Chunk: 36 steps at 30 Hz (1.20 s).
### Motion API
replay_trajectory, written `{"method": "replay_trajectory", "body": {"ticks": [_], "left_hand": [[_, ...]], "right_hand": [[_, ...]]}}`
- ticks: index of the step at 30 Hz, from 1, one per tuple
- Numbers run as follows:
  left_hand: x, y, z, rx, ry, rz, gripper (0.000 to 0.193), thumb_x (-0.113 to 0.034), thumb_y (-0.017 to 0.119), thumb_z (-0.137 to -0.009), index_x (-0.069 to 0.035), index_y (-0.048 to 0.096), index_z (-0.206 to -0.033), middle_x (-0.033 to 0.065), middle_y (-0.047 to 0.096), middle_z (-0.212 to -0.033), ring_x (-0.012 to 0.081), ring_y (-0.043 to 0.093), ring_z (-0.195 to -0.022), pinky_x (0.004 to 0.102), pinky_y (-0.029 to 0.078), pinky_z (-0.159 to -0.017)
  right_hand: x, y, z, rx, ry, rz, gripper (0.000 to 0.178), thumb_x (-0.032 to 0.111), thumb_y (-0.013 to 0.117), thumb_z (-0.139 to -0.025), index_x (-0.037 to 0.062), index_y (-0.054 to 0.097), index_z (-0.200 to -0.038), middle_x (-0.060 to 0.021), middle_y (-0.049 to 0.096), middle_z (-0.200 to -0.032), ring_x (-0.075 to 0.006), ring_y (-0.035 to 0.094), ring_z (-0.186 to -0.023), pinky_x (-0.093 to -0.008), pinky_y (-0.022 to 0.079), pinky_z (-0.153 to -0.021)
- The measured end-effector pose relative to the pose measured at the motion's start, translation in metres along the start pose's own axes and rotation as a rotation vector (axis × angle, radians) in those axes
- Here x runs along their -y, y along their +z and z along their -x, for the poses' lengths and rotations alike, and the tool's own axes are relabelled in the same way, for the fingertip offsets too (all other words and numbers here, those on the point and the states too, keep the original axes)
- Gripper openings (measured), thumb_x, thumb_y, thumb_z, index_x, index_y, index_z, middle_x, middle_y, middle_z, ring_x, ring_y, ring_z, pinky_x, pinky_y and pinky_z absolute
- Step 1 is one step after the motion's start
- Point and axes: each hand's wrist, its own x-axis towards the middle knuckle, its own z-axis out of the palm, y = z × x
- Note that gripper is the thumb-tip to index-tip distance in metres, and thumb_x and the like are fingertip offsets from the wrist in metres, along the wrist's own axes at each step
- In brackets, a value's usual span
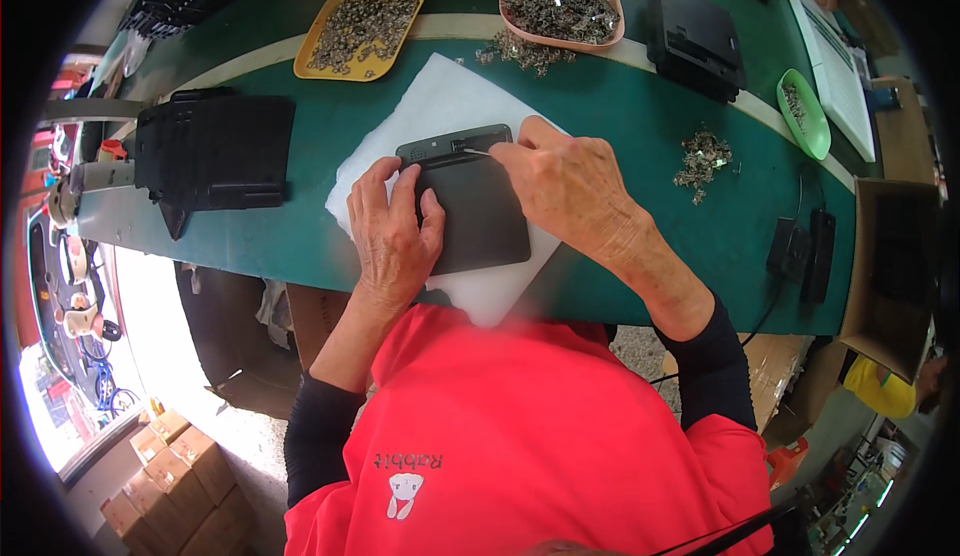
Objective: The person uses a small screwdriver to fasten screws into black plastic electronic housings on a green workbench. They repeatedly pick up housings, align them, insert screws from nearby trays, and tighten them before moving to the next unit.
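A flat, dark grey rectangular plastic panel [475, 216] with rounded corners lies on a white foam sheet [440, 86]. Along its far edge runs a strip with a small recessed slot [462, 146]. My left hand [385, 226] holds the panel at its left side, fingers bent over the edge and thumb on the surface. At the far right corner my right hand [575, 186] is closed in a pinch. A thin, light metal piece [476, 152] sticks out from its fingertips toward the slot; the rest of it is hidden by the fingers.
Small metal parts fill a yellow tray [300, 61], a pink tray [507, 31] and a green dish [817, 136]; a loose pile [703, 161] lies on the green table [620, 286]. Black plastic housings [215, 151] sit left, stacked black panels [697, 41] far right. A black adapter [790, 246] lies right.
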Motion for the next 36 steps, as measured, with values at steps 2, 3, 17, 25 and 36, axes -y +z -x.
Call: {"method": "replay_trajectory", "body": {"ticks": [2, 3, 17, 25, 36], "left_hand": [[-0.009, 0.000, -0.003, -0.019, 0.028, -0.037, 0.038, -0.006, 0.068, -0.076, 0.001, 0.061, -0.113, 0.0168, 0.054, -0.118, 0.0348, 0.054, -0.106, 0.0454, 0.042, -0.092], [-0.012, 0.001, -0.005, -0.005, 0.030, -0.022, 0.039, -0.007, 0.068, -0.077, 0.000, 0.061, -0.115, 0.0166, 0.054, -0.120, 0.0349, 0.053, -0.109, 0.0452, 0.041, -0.094], [-0.013, 0.010, -0.008, 0.042, 0.037, 0.010, 0.041, -0.004, 0.068, -0.077, -0.002, 0.061, -0.117, 0.0168, 0.053, -0.125, 0.0376, 0.051, -0.115, 0.0458, 0.043, -0.098], [-0.014, 0.009, -0.011, 0.076, 0.050, -0.017, 0.043, -0.007, 0.071, -0.075, -0.008, 0.064, -0.118, 0.0162, 0.053, -0.125, 0.0359, 0.051, -0.114, 0.0455, 0.044, -0.094], [-0.014, 0.006, -0.016, 0.108, 0.051, -0.035, 0.041, -0.006, 0.069, -0.076, -0.013, 0.066, -0.117, 0.0136, 0.054, -0.121, 0.0341, 0.052, -0.110, 0.0436, 0.044, -0.094]], "right_hand": [[-0.003, 0.000, 0.002, -0.006, 0.001, 0.022, 0.012, 0.010, 0.059, -0.081, 0.0068, 0.068, -0.087, -0.0123, 0.061, -0.086, -0.0307, 0.066, -0.065, -0.0399, 0.054, -0.059], [-0.004, 0.000, 0.002, -0.011, -0.005, 0.022, 0.012, 0.009, 0.059, -0.081, 0.0069, 0.068, -0.087, -0.0119, 0.061, -0.086, -0.0304, 0.066, -0.064, -0.0398, 0.054, -0.059], [-0.002, 0.004, -0.012, -0.024, -0.061, 0.025, 0.009, 0.012, 0.060, -0.081, 0.0065, 0.067, -0.081, -0.0099, 0.060, -0.081, -0.0283, 0.065, -0.060, -0.0379, 0.053, -0.054], [0.001, 0.002, -0.011, 0.033, -0.066, 0.094, 0.019, 0.006, 0.062, -0.080, 0.0091, 0.070, -0.096, -0.0047, 0.059, -0.079, -0.0225, 0.064, -0.063, -0.0325, 0.051, -0.053], [-0.004, 0.000, -0.013, 0.050, -0.057, 0.064, 0.014, 0.007, 0.062, -0.080, 0.0085, 0.069, -0.092, -0.0059, 0.060, -0.078, -0.0250, 0.064, -0.063, -0.0348, 0.052, -0.054]]}}
